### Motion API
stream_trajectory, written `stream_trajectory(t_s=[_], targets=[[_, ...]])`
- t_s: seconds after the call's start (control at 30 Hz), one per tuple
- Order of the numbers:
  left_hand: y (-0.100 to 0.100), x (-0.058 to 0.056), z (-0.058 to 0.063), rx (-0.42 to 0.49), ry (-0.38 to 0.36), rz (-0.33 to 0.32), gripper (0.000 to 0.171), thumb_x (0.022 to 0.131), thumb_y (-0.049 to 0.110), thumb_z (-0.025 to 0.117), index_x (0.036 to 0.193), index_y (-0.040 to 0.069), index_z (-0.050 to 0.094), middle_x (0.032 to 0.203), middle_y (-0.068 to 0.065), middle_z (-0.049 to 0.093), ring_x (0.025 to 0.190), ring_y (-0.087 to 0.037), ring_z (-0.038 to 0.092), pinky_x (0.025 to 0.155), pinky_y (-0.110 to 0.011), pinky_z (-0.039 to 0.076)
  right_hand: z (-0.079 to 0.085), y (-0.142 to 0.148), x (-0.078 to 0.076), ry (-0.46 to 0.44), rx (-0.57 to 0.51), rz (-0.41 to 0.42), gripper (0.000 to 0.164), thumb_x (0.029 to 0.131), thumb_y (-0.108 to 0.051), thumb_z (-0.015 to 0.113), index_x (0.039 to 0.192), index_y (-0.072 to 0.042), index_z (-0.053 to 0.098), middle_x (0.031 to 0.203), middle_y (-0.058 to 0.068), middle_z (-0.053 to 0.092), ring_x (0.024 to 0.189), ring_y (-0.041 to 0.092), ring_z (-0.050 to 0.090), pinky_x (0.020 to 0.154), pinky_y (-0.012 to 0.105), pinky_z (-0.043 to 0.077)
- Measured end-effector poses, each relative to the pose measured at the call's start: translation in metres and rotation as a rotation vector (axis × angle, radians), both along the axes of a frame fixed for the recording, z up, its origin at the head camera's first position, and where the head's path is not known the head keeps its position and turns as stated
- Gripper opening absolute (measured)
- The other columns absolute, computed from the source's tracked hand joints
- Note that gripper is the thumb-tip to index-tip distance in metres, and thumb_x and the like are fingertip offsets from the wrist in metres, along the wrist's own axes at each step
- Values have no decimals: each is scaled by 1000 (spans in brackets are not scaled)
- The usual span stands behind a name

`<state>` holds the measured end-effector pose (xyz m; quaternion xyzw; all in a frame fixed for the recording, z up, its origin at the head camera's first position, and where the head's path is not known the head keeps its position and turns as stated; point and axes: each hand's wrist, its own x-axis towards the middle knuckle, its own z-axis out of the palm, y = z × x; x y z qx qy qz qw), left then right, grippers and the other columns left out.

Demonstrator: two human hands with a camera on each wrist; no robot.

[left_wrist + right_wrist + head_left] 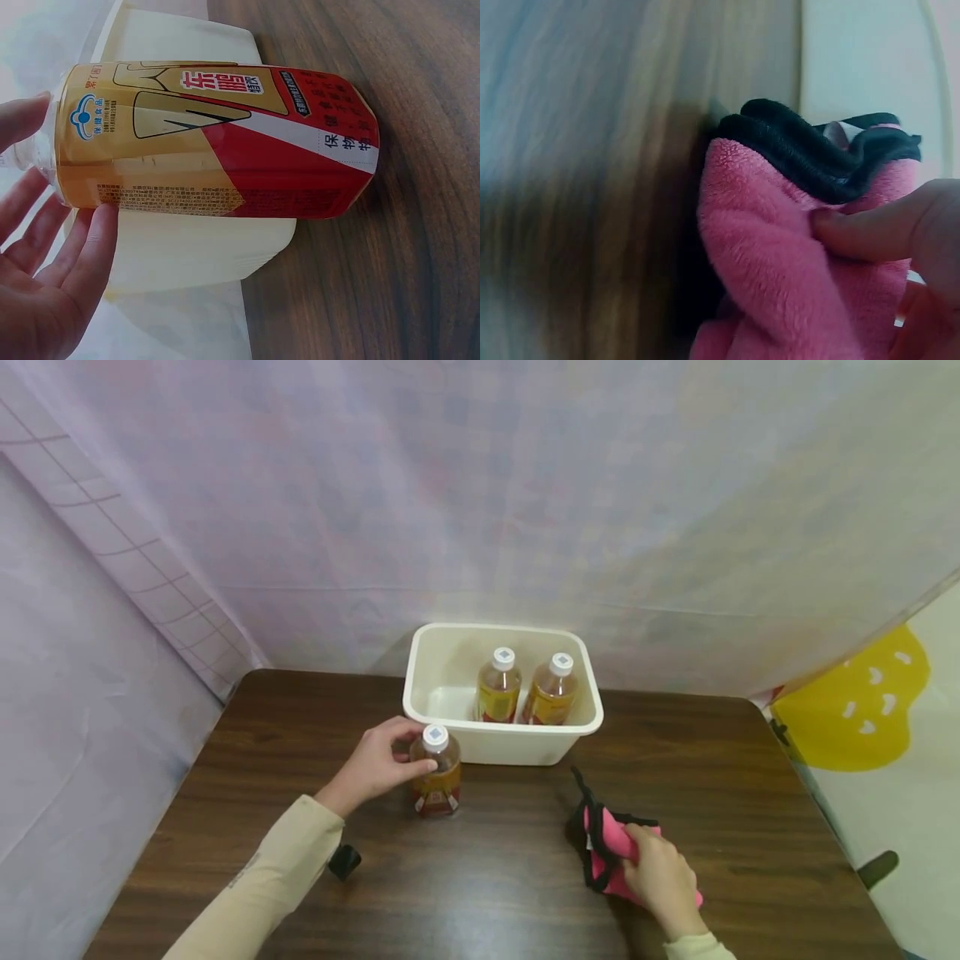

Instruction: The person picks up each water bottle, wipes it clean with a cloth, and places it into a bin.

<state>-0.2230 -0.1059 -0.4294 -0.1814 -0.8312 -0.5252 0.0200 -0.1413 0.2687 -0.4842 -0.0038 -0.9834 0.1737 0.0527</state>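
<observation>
My left hand (pixel 381 758) holds a drink bottle (pixel 437 785) by its upper part, thumb on one side and fingers on the other. The bottle is upright in front of the white bin, with a white cap and a gold and red label (pixel 217 142) that faces the left wrist camera. Over the right side of the table, my right hand (pixel 663 878) grips a bunched pink cloth (pixel 617 839) with black edging. In the right wrist view the thumb presses into the fluffy folds of the cloth (pixel 765 247).
A white plastic bin (pixel 517 747) stands at the table's back edge. Inside it, toward its right, are two similar bottles, a left one (pixel 498 693) and a right one (pixel 551 695). A small black object (pixel 344 862) lies on the brown wooden table (pixel 247 760) by the left forearm.
</observation>
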Motion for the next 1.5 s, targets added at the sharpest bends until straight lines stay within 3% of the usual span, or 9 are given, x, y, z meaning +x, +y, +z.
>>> stream_trajectory(t_s=[0.17,0.37,0.53,0.7,0.97,1.07,1.3,1.37,1.5], targets=[[0,0,0,6,0,-7,39,71,10,76,106,1,62,103,-12,59,93,-28,59,72,-30,54,10,-17,-1,206,-129,39,30,61,0,71,89,-10,65,82,11,65,68,33,61,49,46,43],[-1,-1,-1,7,4,2,39,70,9,76,105,1,62,102,-12,59,92,-28,59,72,-33,54,28,-51,-9,383,-339,168,31,54,10,73,79,-5,64,66,2,61,57,9,47,49,27,40],[-1,-1,-2,3,-5,-2,39,70,9,76,106,2,63,103,-11,59,94,-27,59,72,-29,53,35,-81,-16,341,-507,257,30,56,14,70,77,-5,61,61,-3,53,54,2,41,44,19,37],[-1,-1,-1,-11,-2,5,39,70,10,76,106,2,63,104,-10,59,95,-26,58,71,-25,53,46,-111,-18,286,-642,312,29,58,17,68,77,-2,59,62,0,53,56,3,44,45,21,40],[0,-1,-2,10,-8,6,38,70,9,77,105,1,63,103,-12,59,95,-28,58,72,-30,53,69,-148,-20,279,-731,340,27,61,16,70,85,6,62,74,12,63,68,7,54,57,28,49],[0,-1,-3,31,-7,1,38,70,7,76,105,0,63,102,-14,59,96,-30,58,73,-33,53,69,-156,-23,294,-730,346,26,61,15,70,85,7,62,74,14,63,69,10,56,59,27,49],[7,17,31,20,5,-7,33,70,-4,72,101,-9,60,99,-21,58,93,-35,58,73,-39,53,47,-160,-43,360,-726,343,24,63,6,72,84,1,62,69,7,60,63,12,53,55,24,45],[8,17,32,22,8,-5,33,70,-4,72,100,-9,61,98,-20,58,92,-34,58,73,-39,53,38,-160,-50,355,-720,349,24,65,2,73,85,-2,63,70,5,61,63,10,51,55,24,44],[5,8,15,23,20,5,34,69,-4,73,101,-7,62,98,-20,59,90,-33,58,71,-39,54,37,-166,-53,328,-696,364,29,65,0,74,93,-2,64,80,8,65,69,14,57,62,27,48]])
